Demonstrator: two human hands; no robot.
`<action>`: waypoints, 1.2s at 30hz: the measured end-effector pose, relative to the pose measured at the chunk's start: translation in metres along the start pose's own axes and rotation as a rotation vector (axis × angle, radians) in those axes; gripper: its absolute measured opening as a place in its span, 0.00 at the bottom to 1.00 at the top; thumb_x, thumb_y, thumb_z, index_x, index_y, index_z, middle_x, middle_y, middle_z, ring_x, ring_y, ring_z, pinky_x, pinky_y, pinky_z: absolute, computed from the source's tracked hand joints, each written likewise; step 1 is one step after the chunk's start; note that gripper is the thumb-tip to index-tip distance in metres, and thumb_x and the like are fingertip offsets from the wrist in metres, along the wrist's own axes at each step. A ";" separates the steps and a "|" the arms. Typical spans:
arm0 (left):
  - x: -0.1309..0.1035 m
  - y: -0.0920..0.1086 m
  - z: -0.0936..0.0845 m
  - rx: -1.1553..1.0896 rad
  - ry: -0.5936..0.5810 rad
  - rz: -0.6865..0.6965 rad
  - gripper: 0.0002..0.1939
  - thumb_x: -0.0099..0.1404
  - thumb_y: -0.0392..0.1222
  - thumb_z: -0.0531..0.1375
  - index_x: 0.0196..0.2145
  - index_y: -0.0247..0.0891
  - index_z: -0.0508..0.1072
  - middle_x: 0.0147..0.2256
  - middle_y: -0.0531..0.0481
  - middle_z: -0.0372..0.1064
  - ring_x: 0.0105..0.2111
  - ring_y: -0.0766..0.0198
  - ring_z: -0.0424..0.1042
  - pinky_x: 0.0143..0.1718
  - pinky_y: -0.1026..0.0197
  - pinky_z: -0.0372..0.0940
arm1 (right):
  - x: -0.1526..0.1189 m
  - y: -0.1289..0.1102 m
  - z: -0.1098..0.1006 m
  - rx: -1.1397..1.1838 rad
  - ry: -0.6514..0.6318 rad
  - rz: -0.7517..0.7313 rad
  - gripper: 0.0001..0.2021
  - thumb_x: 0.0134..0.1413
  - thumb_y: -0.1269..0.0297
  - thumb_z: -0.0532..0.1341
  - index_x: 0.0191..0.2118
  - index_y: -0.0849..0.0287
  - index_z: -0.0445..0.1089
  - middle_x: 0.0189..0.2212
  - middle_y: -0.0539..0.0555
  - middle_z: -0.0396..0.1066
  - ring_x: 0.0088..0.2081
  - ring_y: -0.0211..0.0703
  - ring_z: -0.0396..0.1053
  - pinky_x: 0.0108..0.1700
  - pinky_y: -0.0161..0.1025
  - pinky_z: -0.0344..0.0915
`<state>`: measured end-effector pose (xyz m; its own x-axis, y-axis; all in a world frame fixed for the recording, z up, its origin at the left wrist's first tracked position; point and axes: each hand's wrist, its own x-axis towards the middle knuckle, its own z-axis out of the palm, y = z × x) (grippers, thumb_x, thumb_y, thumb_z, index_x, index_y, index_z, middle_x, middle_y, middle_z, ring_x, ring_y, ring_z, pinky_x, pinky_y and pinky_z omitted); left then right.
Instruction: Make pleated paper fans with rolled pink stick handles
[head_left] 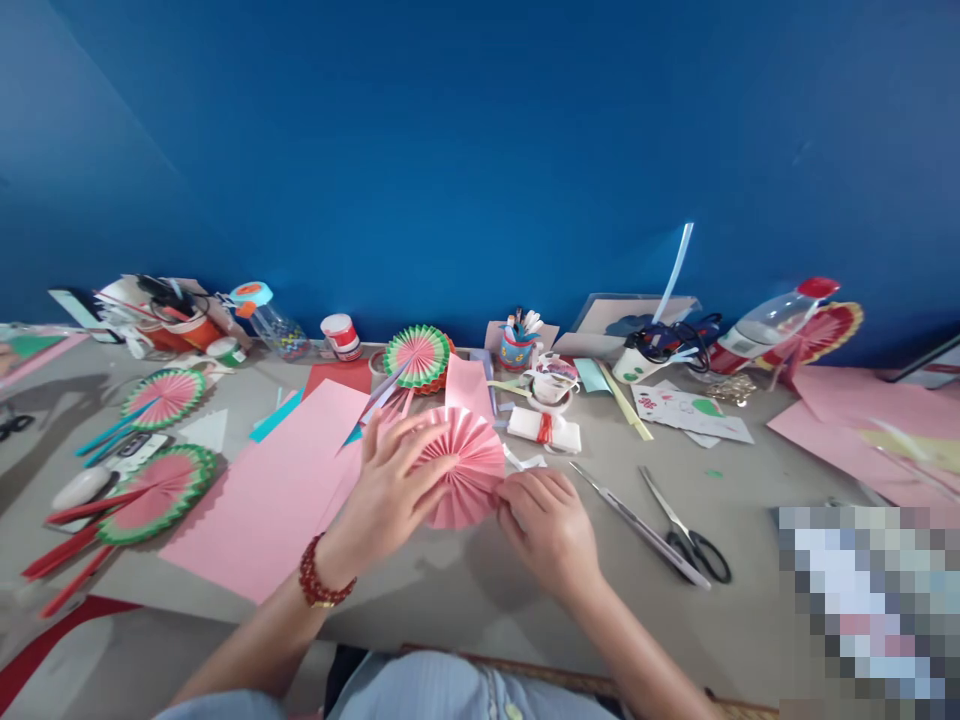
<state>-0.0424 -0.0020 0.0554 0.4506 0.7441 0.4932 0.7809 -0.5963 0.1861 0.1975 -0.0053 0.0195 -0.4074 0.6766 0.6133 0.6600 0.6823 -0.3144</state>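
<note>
A round pink pleated paper fan (469, 462) is spread into a full disc in front of me, tilted a little above the table. My left hand (397, 470) lies across its left side, fingers apart and resting on the pleats. At the fan's lower right edge, my right hand (547, 520) is closed, thumb and fingertips pinching the paper rim. Its fingertips hide that bit of edge. Under and left of my left forearm lies a large sheet of pink paper (277, 490).
Right of my hands lie a closed-up pale utility knife (637, 525) and black-handled scissors (690, 540). Green-rimmed fans (161, 490) rest at left. A pen cup (516, 350), a white tissue packet (544, 430) and a plastic bottle (772, 325) stand or lie toward the blue wall.
</note>
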 end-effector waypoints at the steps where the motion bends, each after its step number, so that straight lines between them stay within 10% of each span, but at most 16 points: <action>1: 0.003 0.003 -0.001 0.028 -0.056 0.019 0.12 0.70 0.40 0.58 0.49 0.47 0.75 0.59 0.45 0.67 0.63 0.48 0.59 0.68 0.33 0.34 | 0.001 0.000 -0.001 -0.010 -0.008 -0.021 0.07 0.62 0.74 0.56 0.39 0.58 0.71 0.33 0.53 0.75 0.36 0.45 0.70 0.45 0.45 0.63; 26: 0.014 -0.017 -0.007 -0.122 0.001 -0.039 0.12 0.71 0.43 0.58 0.50 0.41 0.71 0.56 0.43 0.69 0.58 0.53 0.66 0.66 0.40 0.46 | 0.005 0.010 -0.017 -0.078 -0.038 -0.200 0.10 0.64 0.76 0.55 0.36 0.58 0.72 0.31 0.50 0.75 0.33 0.39 0.69 0.57 0.47 0.61; 32: 0.037 -0.037 -0.012 -0.520 -0.346 -0.256 0.16 0.67 0.48 0.62 0.50 0.43 0.70 0.46 0.48 0.73 0.44 0.58 0.72 0.46 0.56 0.67 | 0.006 0.011 -0.019 -0.119 -0.062 -0.252 0.11 0.65 0.75 0.54 0.37 0.57 0.72 0.30 0.50 0.75 0.32 0.38 0.68 0.58 0.46 0.60; 36: 0.031 -0.043 -0.007 -0.713 -0.313 -0.372 0.12 0.67 0.45 0.60 0.46 0.40 0.69 0.41 0.50 0.71 0.42 0.61 0.72 0.44 0.59 0.67 | 0.005 0.014 -0.021 -0.115 -0.066 -0.226 0.10 0.65 0.75 0.55 0.36 0.58 0.72 0.29 0.50 0.74 0.32 0.38 0.69 0.57 0.46 0.60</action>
<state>-0.0647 0.0447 0.0684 0.3998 0.9148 0.0569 0.4908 -0.2661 0.8296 0.2176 0.0018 0.0337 -0.5908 0.5297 0.6086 0.6132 0.7850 -0.0880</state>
